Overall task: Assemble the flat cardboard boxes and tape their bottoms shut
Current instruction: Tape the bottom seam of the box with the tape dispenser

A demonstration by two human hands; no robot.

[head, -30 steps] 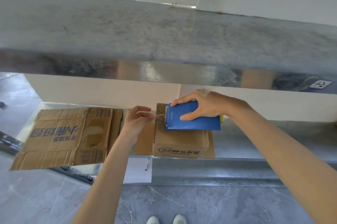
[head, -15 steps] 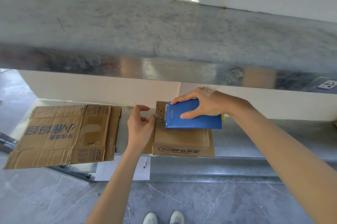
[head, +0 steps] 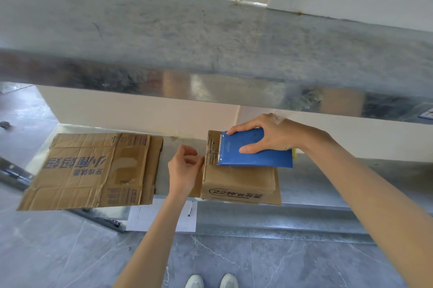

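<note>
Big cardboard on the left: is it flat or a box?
Flat. The big cardboard lies spread out on the metal shelf, overhanging its edge.

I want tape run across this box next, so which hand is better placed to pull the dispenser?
Right. The right hand grips the blue tape dispenser on top of the box; the left hand rests against the box's left side, away from it.

Small brown folded box [head: 236, 181] is standing on the metal ledge [head: 332, 182], printed side facing the viewer; the blue tape dispenser [head: 262, 157] is lying flat across its top, toothed edge pointing left. A creased flattened box [head: 93, 170] is lying apart at left, overhanging the ledge
</note>
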